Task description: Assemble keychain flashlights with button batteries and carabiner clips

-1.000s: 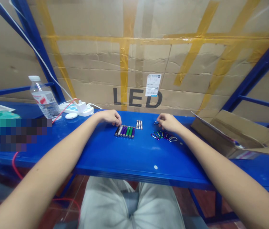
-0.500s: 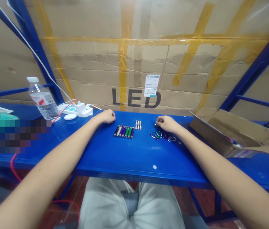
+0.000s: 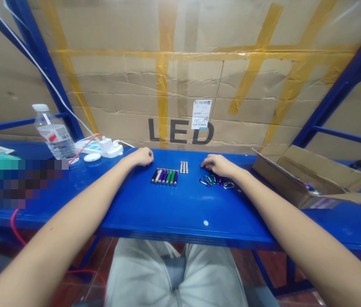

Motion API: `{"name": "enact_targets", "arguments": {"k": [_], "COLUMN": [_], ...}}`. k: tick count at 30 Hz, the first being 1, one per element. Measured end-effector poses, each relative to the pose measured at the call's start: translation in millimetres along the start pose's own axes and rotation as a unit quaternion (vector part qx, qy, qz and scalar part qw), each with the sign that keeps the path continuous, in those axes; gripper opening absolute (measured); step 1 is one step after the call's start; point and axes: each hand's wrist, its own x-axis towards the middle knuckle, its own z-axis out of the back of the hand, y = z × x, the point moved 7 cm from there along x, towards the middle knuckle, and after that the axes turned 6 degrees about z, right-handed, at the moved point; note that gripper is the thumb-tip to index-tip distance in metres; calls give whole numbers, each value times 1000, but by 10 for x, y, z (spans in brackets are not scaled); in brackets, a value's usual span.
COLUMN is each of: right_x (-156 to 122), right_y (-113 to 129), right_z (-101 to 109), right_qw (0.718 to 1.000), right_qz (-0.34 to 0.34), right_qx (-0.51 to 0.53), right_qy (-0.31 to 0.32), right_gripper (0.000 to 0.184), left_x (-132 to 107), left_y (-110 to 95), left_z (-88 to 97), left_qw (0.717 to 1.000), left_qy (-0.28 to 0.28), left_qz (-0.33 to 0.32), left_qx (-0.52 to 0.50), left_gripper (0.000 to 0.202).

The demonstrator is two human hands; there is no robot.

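My left hand rests on the blue table, its fingers curled into a loose fist and nothing showing in it. Just to its right lies a row of small metal tubes like mini flashlights, in black, silver, purple and green. Beyond them, small silver discs like button cells form a neat grid. My right hand hovers low over a fanned row of coloured carabiners, palm down, with its fingers apart. It partly covers the far ends of the carabiners.
An open cardboard box stands at the right. To the left are a water bottle, a white power strip, a round white case and a red cable. A large taped carton walls the table's back.
My right hand has let go of a small dark carabiner, and its fingers have spread leftward. My left hand stays in place. The view has shifted slightly.
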Motion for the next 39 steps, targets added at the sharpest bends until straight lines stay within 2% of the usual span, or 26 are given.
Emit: {"name": "enact_targets", "arguments": {"k": [3,6,10,13,15,18,23,30,32,36,39], "right_x": [-4,-77,-297,-523,-636,-746,-926,-1139,-1139,-1081,-1041], "right_y": [-104,-314,-682,-832,-798,-621,-310,-33,26,110,146], "right_z": [40,129,288,307,333,363,352,346,337,323,322], "right_qw": [999,993,964,936,924,914,904,931,934,931,931], "right_qz": [-31,-95,-215,-294,-316,-320,-328,-307,-301,-299,-300], "right_qx": [-26,-60,-123,-79,-50,-39,-32,-10,-3,-12,-6], "right_qy": [18,45,95,177,208,246,271,197,195,209,210], "right_gripper": [21,22,18,21,21,20,20,23,22,5,4], "left_x": [-10,-25,-48,-63,-70,-68,-49,-61,-73,-83,-70], "left_y": [-7,-23,-41,-48,-53,-54,-49,-59,-69,-82,-76], "left_z": [5,12,18,26,28,27,21,16,14,23,23], "left_qw": [1000,1000,1000,1000,999,999,999,997,998,998,998], "left_qy": [1,2,2,-2,-2,0,-1,-9,-4,-2,0], "left_qz": [0,-1,5,13,16,17,12,13,15,18,17], "left_qx": [3,4,16,28,32,37,50,69,67,66,61], "left_gripper": [11,10,10,12,13,12,16,18,17,14,14]}}
